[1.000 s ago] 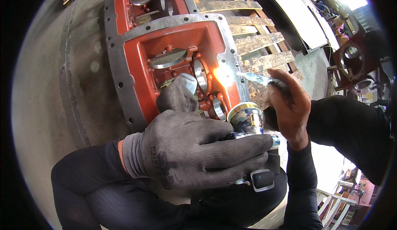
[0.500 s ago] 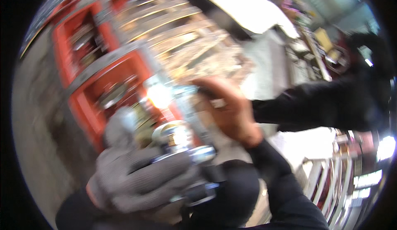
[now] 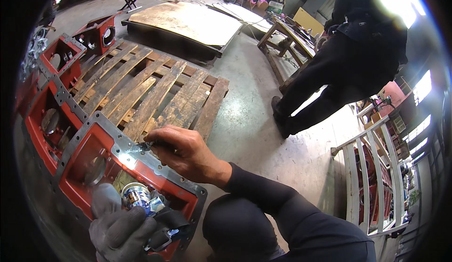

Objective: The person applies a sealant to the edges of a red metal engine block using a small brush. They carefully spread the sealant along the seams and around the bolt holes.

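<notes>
My left hand (image 3: 120, 231), in a grey knit glove, is wrapped round a small cup (image 3: 135, 195) with a blue and white pattern, held over the near red metal housing (image 3: 84, 149). A black strap with a buckle (image 3: 162, 236) lies against that hand; how it is attached cannot be made out. My bare right hand (image 3: 183, 153) is closed at the housing's grey bolt-holed flange (image 3: 108, 132). A dark, thin piece (image 3: 145, 146) shows at its fingertips, close to the flange; its kind is unclear. A bright spot of light falls on the flange there.
More red housings (image 3: 47, 116) stand in a row to the far left. Beside them lies a wooden pallet (image 3: 165, 87), with a low board-topped platform (image 3: 188, 21) behind. A person in dark clothes (image 3: 339, 64) stands at right, near a workbench (image 3: 292, 38) and a white rack (image 3: 372, 177).
The view has steadied and shifted, so the pallet, housings and standing person show more fully. Both hands appear lower and further left; my right hand's fingers are now closed at the flange.
</notes>
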`<move>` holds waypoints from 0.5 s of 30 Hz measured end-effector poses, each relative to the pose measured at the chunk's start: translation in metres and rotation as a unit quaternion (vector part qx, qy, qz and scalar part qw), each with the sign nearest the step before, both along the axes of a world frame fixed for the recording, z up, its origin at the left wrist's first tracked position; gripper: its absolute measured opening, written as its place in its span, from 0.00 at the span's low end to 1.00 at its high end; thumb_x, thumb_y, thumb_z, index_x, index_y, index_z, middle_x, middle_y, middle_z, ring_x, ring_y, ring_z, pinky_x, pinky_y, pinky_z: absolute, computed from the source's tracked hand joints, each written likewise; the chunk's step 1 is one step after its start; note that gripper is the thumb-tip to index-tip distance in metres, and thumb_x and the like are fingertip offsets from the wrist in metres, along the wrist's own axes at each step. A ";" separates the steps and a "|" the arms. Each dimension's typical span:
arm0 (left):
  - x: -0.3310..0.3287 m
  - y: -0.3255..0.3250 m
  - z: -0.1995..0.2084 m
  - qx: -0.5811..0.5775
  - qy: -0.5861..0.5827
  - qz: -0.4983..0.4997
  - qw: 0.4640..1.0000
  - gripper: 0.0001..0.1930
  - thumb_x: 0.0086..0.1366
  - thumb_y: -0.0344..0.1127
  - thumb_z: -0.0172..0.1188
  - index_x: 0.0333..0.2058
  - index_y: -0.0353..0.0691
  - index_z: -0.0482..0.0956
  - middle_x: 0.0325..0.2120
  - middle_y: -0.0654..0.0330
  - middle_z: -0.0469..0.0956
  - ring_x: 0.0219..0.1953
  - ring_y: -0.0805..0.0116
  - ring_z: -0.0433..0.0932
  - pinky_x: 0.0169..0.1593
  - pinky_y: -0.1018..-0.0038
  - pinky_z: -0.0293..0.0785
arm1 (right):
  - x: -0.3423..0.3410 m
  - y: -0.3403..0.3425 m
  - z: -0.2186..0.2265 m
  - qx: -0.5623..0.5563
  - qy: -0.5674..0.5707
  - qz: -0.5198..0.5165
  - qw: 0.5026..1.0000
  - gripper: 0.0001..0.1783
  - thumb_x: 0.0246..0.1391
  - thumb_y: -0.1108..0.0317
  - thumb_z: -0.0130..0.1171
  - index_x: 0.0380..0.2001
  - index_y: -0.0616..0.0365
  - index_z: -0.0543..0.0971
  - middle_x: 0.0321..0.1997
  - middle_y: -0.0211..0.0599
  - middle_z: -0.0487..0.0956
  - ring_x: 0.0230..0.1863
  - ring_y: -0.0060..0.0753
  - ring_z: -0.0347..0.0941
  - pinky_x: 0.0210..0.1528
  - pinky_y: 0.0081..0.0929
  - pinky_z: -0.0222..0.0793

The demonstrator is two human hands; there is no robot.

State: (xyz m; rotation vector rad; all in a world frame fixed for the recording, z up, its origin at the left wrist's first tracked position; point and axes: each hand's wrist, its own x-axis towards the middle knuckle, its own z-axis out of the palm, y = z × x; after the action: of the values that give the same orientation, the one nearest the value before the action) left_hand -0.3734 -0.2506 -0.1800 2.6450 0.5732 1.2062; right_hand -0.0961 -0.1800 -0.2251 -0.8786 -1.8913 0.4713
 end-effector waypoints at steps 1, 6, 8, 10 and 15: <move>0.001 -0.001 0.000 -0.001 -0.001 0.002 1.000 0.15 0.57 0.24 0.74 0.44 0.36 0.91 0.46 0.52 0.89 0.44 0.56 0.89 0.48 0.60 0.83 | 0.001 0.000 0.000 0.000 0.002 -0.002 1.000 0.14 0.60 0.80 0.65 0.50 0.66 0.82 0.45 0.47 0.85 0.42 0.42 0.85 0.45 0.35 0.82; 0.004 -0.003 -0.004 -0.019 0.008 0.008 1.000 0.13 0.59 0.22 0.72 0.44 0.32 0.90 0.47 0.50 0.88 0.45 0.52 0.89 0.49 0.60 0.84 | 0.007 -0.004 0.002 -0.020 0.011 0.003 1.000 0.15 0.60 0.80 0.65 0.51 0.65 0.82 0.44 0.46 0.84 0.43 0.43 0.85 0.46 0.36 0.81; 0.004 -0.002 -0.004 -0.006 0.003 -0.005 1.000 0.13 0.59 0.22 0.71 0.44 0.32 0.90 0.47 0.49 0.88 0.45 0.52 0.89 0.50 0.59 0.84 | 0.008 -0.004 0.002 -0.015 0.018 0.006 1.000 0.15 0.60 0.79 0.65 0.50 0.64 0.81 0.44 0.47 0.84 0.43 0.47 0.84 0.46 0.38 0.80; 0.006 -0.001 -0.004 0.003 0.006 -0.011 1.000 0.13 0.60 0.21 0.71 0.44 0.32 0.90 0.47 0.49 0.88 0.46 0.52 0.88 0.50 0.59 0.84 | 0.007 -0.005 0.000 -0.019 0.035 0.011 0.999 0.14 0.59 0.79 0.65 0.49 0.64 0.80 0.43 0.49 0.83 0.43 0.52 0.83 0.46 0.40 0.79; 0.007 -0.001 -0.002 -0.001 0.022 -0.008 1.000 0.11 0.64 0.24 0.68 0.45 0.32 0.90 0.47 0.49 0.88 0.49 0.51 0.88 0.53 0.58 0.83 | 0.011 -0.005 -0.002 -0.009 0.021 -0.001 1.000 0.15 0.61 0.79 0.65 0.51 0.64 0.82 0.45 0.47 0.85 0.44 0.45 0.85 0.46 0.37 0.81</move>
State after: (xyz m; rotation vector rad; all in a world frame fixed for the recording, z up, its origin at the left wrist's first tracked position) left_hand -0.3665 -0.2512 -0.1820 2.6750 0.5580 1.1455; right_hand -0.0853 -0.1855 -0.2275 -0.8757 -1.8512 0.5036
